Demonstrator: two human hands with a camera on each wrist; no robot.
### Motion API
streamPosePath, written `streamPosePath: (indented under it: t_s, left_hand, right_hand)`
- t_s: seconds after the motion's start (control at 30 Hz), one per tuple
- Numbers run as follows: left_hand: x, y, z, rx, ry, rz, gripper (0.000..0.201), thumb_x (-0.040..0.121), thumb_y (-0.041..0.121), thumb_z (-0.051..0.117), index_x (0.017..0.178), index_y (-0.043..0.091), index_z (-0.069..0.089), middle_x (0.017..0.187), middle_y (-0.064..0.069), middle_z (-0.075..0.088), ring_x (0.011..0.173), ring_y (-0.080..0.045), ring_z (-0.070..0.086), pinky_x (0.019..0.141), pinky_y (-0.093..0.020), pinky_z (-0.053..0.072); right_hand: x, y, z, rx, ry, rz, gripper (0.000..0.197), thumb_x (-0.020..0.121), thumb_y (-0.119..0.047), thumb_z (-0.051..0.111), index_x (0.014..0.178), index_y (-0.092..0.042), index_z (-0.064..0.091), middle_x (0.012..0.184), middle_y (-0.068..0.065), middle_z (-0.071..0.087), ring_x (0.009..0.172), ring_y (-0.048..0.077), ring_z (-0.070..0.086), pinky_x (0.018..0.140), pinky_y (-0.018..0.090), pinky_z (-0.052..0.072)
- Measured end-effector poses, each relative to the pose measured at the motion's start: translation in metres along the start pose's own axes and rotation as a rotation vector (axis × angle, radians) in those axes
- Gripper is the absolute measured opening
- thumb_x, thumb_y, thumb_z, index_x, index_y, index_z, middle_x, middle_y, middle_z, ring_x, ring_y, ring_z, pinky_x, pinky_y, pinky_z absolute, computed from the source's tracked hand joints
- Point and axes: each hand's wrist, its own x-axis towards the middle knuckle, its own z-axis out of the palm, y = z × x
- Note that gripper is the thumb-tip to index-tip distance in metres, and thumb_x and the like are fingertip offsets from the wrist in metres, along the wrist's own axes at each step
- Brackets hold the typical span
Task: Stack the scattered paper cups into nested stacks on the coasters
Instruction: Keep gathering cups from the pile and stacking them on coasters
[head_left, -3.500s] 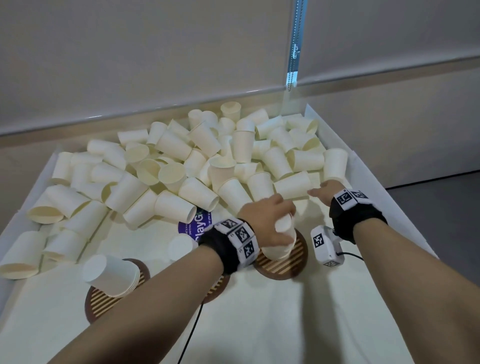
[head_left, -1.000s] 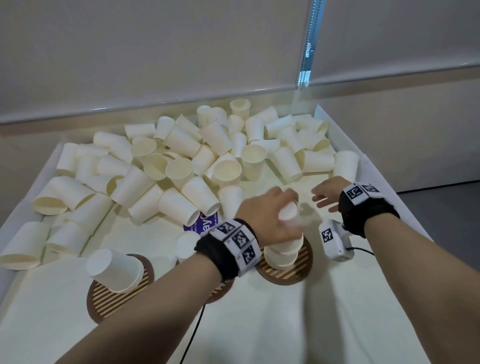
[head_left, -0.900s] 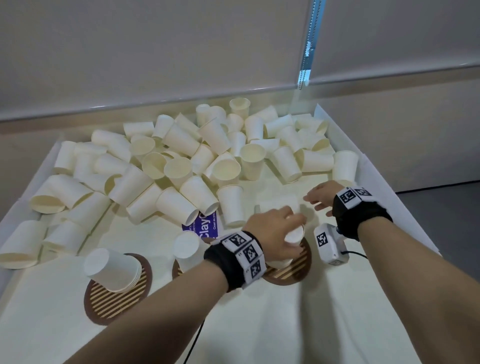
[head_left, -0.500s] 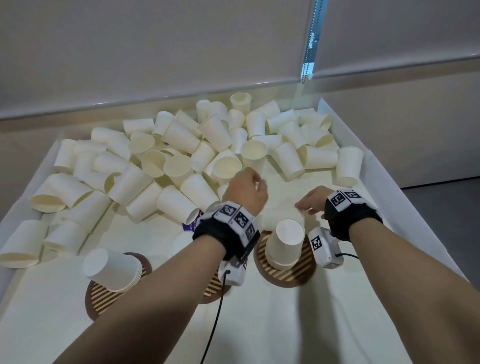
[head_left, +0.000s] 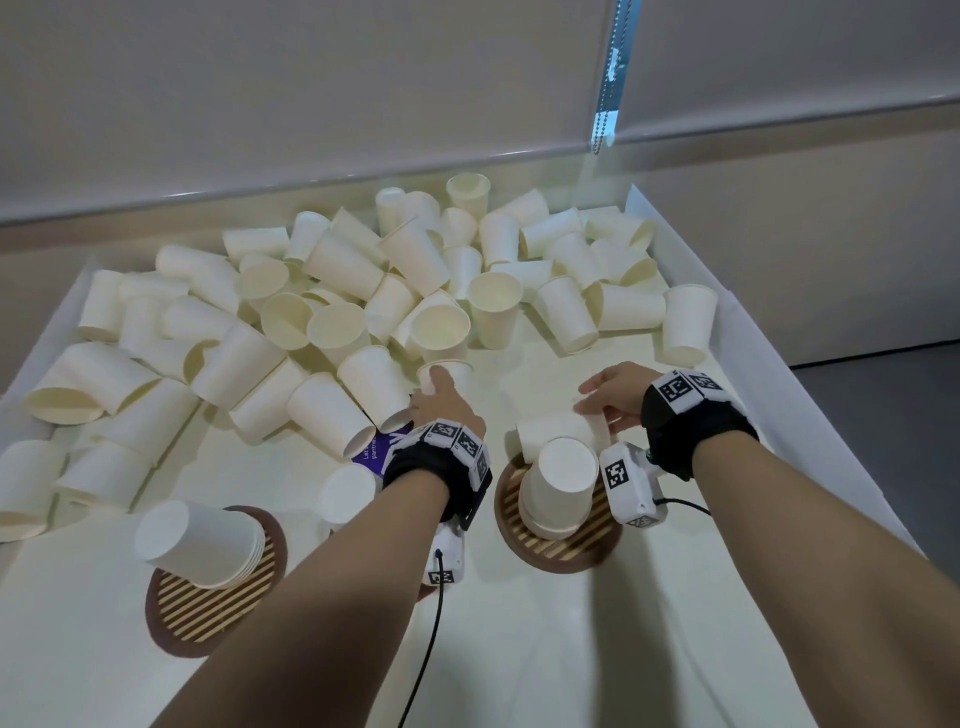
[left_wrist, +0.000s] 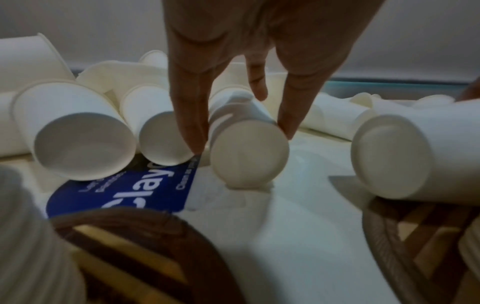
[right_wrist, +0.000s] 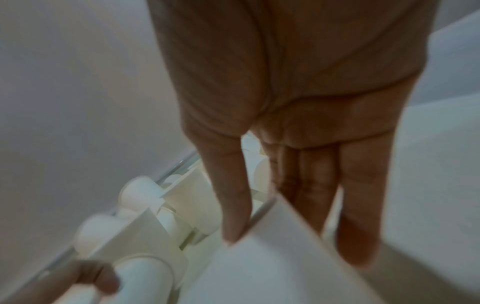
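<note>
Many cream paper cups (head_left: 363, 291) lie heaped across the far half of the white tray. My left hand (head_left: 434, 382) reaches to the pile's near edge. In the left wrist view it (left_wrist: 241, 135) pinches one lying cup (left_wrist: 249, 156) near its base, between fingers and thumb. My right hand (head_left: 592, 415) holds another lying cup (head_left: 558, 431) just behind the right coaster (head_left: 561, 551); in the right wrist view the thumb and fingers pinch its rim (right_wrist: 272, 257). An upside-down nested stack (head_left: 563, 483) stands on that coaster. A tilted stack (head_left: 202, 540) sits on the left coaster (head_left: 208, 603).
A third stack (head_left: 345, 491) stands by the middle coaster, which my left forearm mostly hides. A purple card (head_left: 374, 449) lies under the pile's edge. Raised tray walls (head_left: 779, 415) bound the sides. Bare tray floor lies in front of the coasters.
My left hand let go of the stack on the right coaster and moved forward-left to a cup at the pile's edge. My right hand came in and took the lying cup behind that stack.
</note>
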Motion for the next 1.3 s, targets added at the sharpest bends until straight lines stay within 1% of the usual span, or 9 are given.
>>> streamPosePath:
  t_s: [0.13,0.23,0.4,0.57,0.73,0.83,0.93,1.13,1.3]
  left_hand:
    - [-0.007,-0.006,-0.001,-0.141,-0.016,-0.073,0.057,0.080,0.027,0.059,0.116,0.011,0.019,0.117,-0.017,0.044,0.096,-0.036,0.058,0.081,-0.045,0.052]
    - [-0.015,-0.011,-0.010,-0.311,0.014,-0.081,0.052,0.079,0.039,0.055,0.116,0.015,0.026,0.103,-0.012,0.049,0.072,-0.025,0.051,0.061,-0.028,0.038]
    - [-0.033,-0.006,-0.036,-0.698,0.142,0.054,0.054,0.068,0.050,0.046,0.114,0.022,0.041,0.099,-0.005,0.059,0.089,-0.030,0.055,0.077,-0.034,0.041]
    - [-0.047,0.010,-0.060,-0.950,0.158,0.177,0.045,0.067,0.047,0.046,0.107,0.027,0.051,0.087,0.005,0.055,0.082,-0.025,0.055,0.076,-0.036,0.046]
    - [-0.063,0.026,-0.056,-0.898,0.061,0.353,0.034,0.076,0.042,0.054,0.106,0.025,0.056,0.088,0.006,0.053,0.075,-0.021,0.050,0.069,-0.029,0.045]
    - [-0.070,0.032,-0.058,-0.950,0.045,0.310,0.030,0.081,0.044,0.057,0.100,0.021,0.057,0.087,0.004,0.052,0.072,-0.024,0.050,0.057,-0.025,0.042]
    - [-0.076,0.034,-0.068,-0.921,0.118,0.325,0.037,0.076,0.048,0.061,0.101,0.021,0.058,0.099,0.003,0.055,0.091,-0.023,0.054,0.075,-0.033,0.043]
    - [-0.105,0.039,-0.063,-0.421,0.208,0.851,0.055,0.068,0.056,0.062,0.114,0.025,0.057,0.107,0.006,0.058,0.095,-0.015,0.057,0.081,-0.029,0.048]
    - [-0.108,0.045,-0.043,-0.248,0.409,1.161,0.051,0.065,0.054,0.056,0.101,0.020,0.067,0.088,0.002,0.062,0.069,-0.018,0.061,0.052,-0.024,0.049]
  right_hand:
    - [0.007,-0.008,-0.007,0.176,0.136,-0.090,0.034,0.093,0.000,0.049,0.128,-0.003,0.050,0.112,0.018,0.054,0.097,0.026,0.052,0.086,0.038,0.048]
    - [0.007,-0.011,-0.015,0.125,0.283,-0.172,0.040,0.093,-0.002,0.043,0.132,-0.009,0.047,0.122,0.018,0.053,0.109,0.033,0.054,0.096,0.043,0.048]
    - [-0.010,-0.018,-0.031,0.081,0.406,-0.261,0.044,0.092,-0.003,0.039,0.135,-0.012,0.046,0.132,0.018,0.051,0.101,0.025,0.051,0.093,0.037,0.045]
    - [-0.029,-0.030,-0.033,0.176,0.330,-0.284,0.042,0.091,0.002,0.041,0.131,-0.004,0.053,0.136,0.019,0.051,0.118,0.032,0.053,0.104,0.040,0.043]
    - [-0.058,-0.042,-0.012,0.443,0.048,-0.248,0.039,0.094,0.004,0.042,0.130,0.019,0.040,0.118,0.026,0.056,0.093,0.037,0.059,0.061,0.028,0.049]
    - [-0.071,-0.045,-0.012,0.470,-0.025,-0.204,0.031,0.100,-0.019,0.041,0.112,0.009,0.051,0.092,0.014,0.059,0.076,0.026,0.059,0.062,0.032,0.050]
    - [-0.080,-0.038,-0.021,0.182,-0.065,-0.157,0.042,0.097,-0.041,0.043,0.081,-0.004,0.056,0.063,0.008,0.066,0.057,0.021,0.066,0.069,0.033,0.052]
    - [-0.064,-0.005,-0.024,0.092,0.021,-0.051,0.026,0.097,-0.030,0.045,0.090,-0.008,0.055,0.076,0.002,0.061,0.068,0.015,0.057,0.070,0.030,0.045]
    - [-0.048,0.015,-0.021,0.053,0.039,0.006,0.019,0.094,-0.024,0.049,0.087,-0.009,0.058,0.073,0.001,0.065,0.062,0.012,0.062,0.066,0.029,0.048]
